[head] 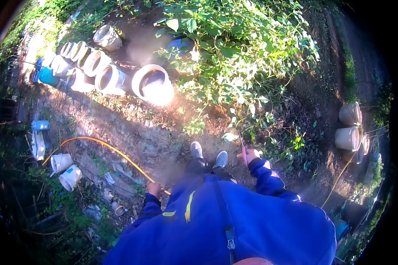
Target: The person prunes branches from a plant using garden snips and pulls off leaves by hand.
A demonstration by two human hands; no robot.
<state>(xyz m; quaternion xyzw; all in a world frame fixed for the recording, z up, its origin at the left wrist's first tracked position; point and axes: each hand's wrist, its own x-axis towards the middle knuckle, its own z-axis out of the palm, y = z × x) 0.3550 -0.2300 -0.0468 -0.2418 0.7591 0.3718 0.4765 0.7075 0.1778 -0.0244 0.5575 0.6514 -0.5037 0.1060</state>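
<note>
My left hand (pixel 155 189) is closed around a yellow-orange hose (pixel 112 148), which arcs away to the left over the ground. On the other side, my right hand (pixel 251 155) grips the pinkish-red handle of a slim hand tool (pixel 244 154). Its thin end points away from me toward low leaves; glare hides whether it is a knife or another tool. A large leafy green bush (pixel 232 56) stands in front of me, beyond my grey shoes (pixel 196 150).
Pale plastic buckets (pixel 110 79) stand in rows at the upper left, beside a larger sunlit tub (pixel 153 84). Two white buckets (pixel 70 177) lie at left near rubble. More buckets (pixel 347 138) stand at right, where a yellow hose (pixel 339 175) runs past them.
</note>
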